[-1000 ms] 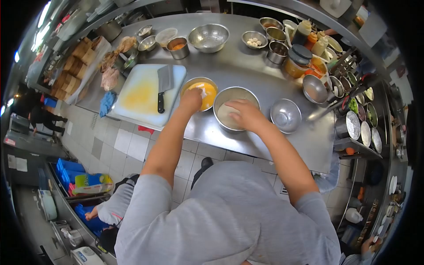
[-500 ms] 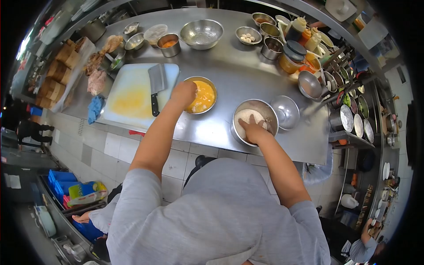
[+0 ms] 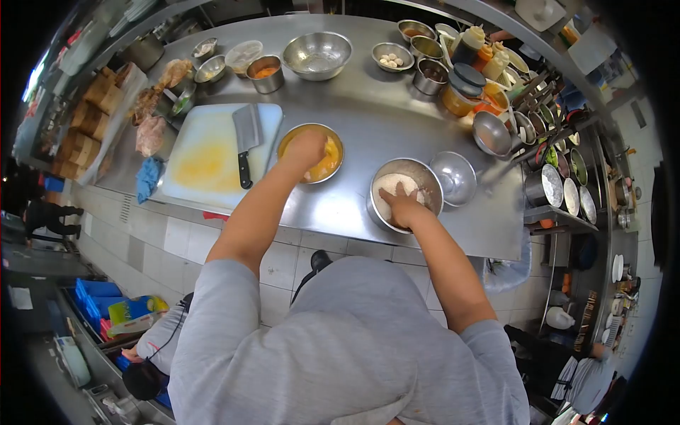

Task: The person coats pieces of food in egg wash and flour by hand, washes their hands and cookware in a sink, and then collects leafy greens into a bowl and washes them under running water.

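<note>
My left hand (image 3: 307,151) is over the bowl of yellow egg-like liquid (image 3: 330,161), its fingers curled and partly hidden. Whether it holds anything does not show. In the deep steel bowl (image 3: 433,177) to the right, my right hand (image 3: 404,205) rests with spread fingers on pale crumbs or powder (image 3: 398,188). An empty steel bowl (image 3: 455,178) touches or nearly touches that bowl's right side. Left of the yellow liquid lies a white cutting board (image 3: 205,156) with a yellow stain, and on it a cleaver (image 3: 246,131) with a black handle.
Along the back stand a large steel bowl (image 3: 317,55), a small pot with orange contents (image 3: 266,74), a bowl of white pieces (image 3: 392,57) and sauce bottles (image 3: 469,44). A blue cloth (image 3: 149,177) lies left of the board. Other people (image 3: 152,361) are at the lower left and lower right.
My left hand has shifted right across the yellow liquid and covers more of it. My right hand stays in the crumb bowl. The camera view has moved slightly, and the people nearby have moved.
</note>
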`<state>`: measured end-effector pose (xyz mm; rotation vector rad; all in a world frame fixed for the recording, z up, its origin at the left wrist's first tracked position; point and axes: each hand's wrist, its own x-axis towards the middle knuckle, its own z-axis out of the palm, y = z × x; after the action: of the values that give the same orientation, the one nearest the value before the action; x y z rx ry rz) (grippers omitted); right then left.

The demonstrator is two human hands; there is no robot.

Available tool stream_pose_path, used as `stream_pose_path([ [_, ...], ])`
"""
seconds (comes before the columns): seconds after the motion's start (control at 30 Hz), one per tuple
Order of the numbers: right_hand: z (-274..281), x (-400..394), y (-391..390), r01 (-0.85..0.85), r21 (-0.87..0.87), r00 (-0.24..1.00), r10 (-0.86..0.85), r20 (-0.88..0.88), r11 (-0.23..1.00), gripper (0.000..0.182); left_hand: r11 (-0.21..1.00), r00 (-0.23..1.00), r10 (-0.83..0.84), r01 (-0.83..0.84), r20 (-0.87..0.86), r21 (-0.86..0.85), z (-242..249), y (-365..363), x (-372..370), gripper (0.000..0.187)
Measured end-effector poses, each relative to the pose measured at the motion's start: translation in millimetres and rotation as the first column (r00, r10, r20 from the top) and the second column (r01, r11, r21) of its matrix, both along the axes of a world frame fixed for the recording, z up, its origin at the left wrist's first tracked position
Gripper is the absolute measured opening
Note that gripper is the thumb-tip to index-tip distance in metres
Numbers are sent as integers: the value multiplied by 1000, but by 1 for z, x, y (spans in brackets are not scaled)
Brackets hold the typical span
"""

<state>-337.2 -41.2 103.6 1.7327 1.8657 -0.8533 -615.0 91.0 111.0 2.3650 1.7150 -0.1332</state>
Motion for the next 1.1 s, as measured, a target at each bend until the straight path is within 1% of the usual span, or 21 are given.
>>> stream_pose_path([
  [0.07, -3, -1, -1, 6, 8, 1000, -6, -16, 1000, 86, 982, 950, 17, -75, 311, 174, 7, -4, -19, 36],
  [0.1, -1, -3, -1, 14, 4, 1000, -14, -3, 1000, 85, 980, 951, 20, -79, 309, 181, 12, -5, -26, 36],
  [0.17, -2, -6, 6, 7, 7, 1000, -7, 12, 1000, 84, 975, 845, 190, -224, 500, 8, 26, -9, -37, 36],
  [0.2, -9, -8, 11, 23, 29, 1000, -23, -14, 999, 83, 971, 842, 199, -237, 502, 13, 34, -13, -40, 36],
  [0.27, -11, -16, 25, 22, 52, 999, -20, -40, 998, 81, 907, 670, 420, -332, 612, -259, 47, -22, -46, 34],
  [0.33, 5, -39, 48, 7, 75, 998, -2, -63, 997, 79, 900, 616, 428, -360, 661, -247, 42, -31, -56, 32],
  [0.4, -3, -52, 61, -70, 108, 996, 75, -41, 992, 77, 898, 569, 419, -373, 708, -232, 32, -34, -65, 30],
  [0.47, -5, -57, 72, -144, 145, 989, 147, -13, 979, 76, 858, 291, 503, -282, 814, -430, 30, -39, -72, 25],
  [0.5, -2, -56, 74, -148, 129, 985, 158, -74, 981, 77, 856, 280, 502, -295, 818, -424, 32, -43, -73, 25],
  [0.57, 5, -55, 77, -174, 111, 974, 188, -129, 978, 79, 838, -133, 508, -156, 851, -524, 32, -56, -76, 26],
  [0.6, 9, -54, 76, -134, 112, 983, 147, -113, 985, 80, 833, -149, 505, -172, 850, -526, 31, -59, -78, 26],
  [0.67, 23, -60, 68, -53, 75, 995, 59, -82, 996, 81, 820, -287, 511, -120, 810, -560, 28, -65, -83, 27],
  [0.7, 11, -63, 68, -74, 75, 993, 80, -82, 994, 81, 817, -298, 505, -138, 810, -560, 28, -67, -84, 27],
  [0.73, -9, -64, 72, -56, 106, 998, 60, -33, 993, 79, 820, -364, 488, -120, 793, -559, 28, -66, -83, 26],
  [0.8, -5, -78, 65, 9, 157, 997, -21, 70, 988, 75, 829, -492, 455, -69, 742, -554, 25, -63, -81, 25],
  [0.83, -2, -86, 66, -4, 163, 997, -8, 72, 987, 75, 832, -499, 444, -78, 744, -549, 24, -61, -79, 25],
  [0.9, 17, -101, 62, 57, 127, 993, -69, 97, 990, 74, 826, -670, 436, 34, 601, -562, 17, -58, -74, 27],
  [0.93, 12, -102, 67, 51, 132, 994, -64, 92, 990, 74, 829, -670, 429, 27, 606, -558, 15, -56, -69, 27],
  [1.0, -14, -101, 78, 53, 224, 996, -34, -87, 973, 67, 836, -613, 396, -67, 684, -545, 9, -56, -57, 28],
  [1.03, -26, -97, 82, 55, 225, 995, -35, -89, 973, 67, 837, -611, 397, -67, 685, -544, 6, -58, -54, 28],
  [1.1, -44, -88, 92, -11, 275, 987, 54, -149, 961, 60, 756, -187, 490, -396, 852, -522, 8, -57, -46, 24],
])
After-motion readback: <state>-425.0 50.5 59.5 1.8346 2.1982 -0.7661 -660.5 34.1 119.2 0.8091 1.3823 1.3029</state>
